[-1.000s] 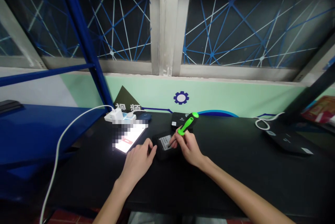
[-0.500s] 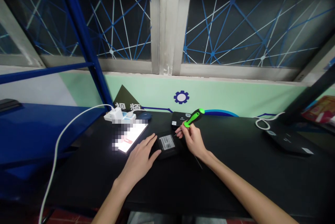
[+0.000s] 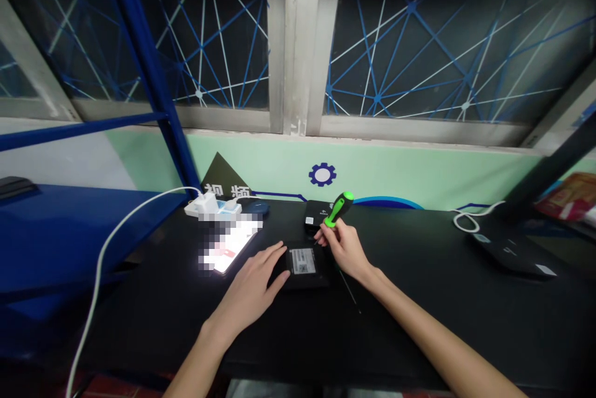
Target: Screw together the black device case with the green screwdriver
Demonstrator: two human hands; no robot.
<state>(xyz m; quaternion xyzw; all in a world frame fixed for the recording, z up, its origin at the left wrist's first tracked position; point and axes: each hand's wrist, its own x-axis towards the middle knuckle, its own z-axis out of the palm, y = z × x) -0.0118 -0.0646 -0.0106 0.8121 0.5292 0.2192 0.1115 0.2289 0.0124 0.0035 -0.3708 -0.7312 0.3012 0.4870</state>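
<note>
Dark brown triangle (image 3: 218, 172) on pale green wall (image 3: 395, 168): bears white characters (image 3: 239, 191), reading "视频". Same wall: dark blue gear-shaped sign (image 3: 311, 174). Flat black rectangular device (image 3: 305, 282): carries white rectangular label (image 3: 303, 261), print too small to read.

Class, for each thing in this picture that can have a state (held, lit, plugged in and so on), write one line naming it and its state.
Right hand: closed around the screwdriver
Screwdriver: tilted, handle up
Left hand: open, touching the labelled box
Labelled box: flat, printed side up
Phone: face up, screen lit, partly pixelated
White charger: plugged into the power strip
Right-side black device: lying flat
</note>
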